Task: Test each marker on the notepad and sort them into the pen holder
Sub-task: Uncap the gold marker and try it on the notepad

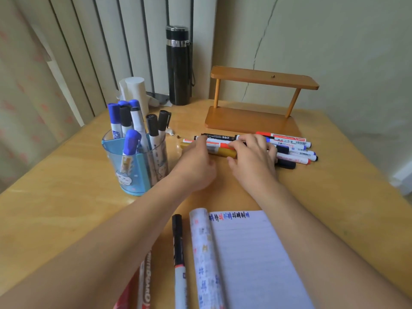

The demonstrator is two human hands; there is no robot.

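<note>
Progress, as I judged it from the console: roughly half done. The pen holder [133,172], on the left of the bench [66,201], already carried about seven sorted markers. The notepad [256,253] lay open at the near edge with one line of test scribbles [229,215] along its top. A row of unsorted markers [294,146] remained at the far middle, and a black marker [178,241] lay just left of the notepad.

The left hand [196,161] lay curled over the gold marker [223,152]; I could not tell whether it was gripping. The right hand [254,157] had its fingers [245,141] bent over the row and its thumb at the gold marker's right end, apparently pinching it.
</note>
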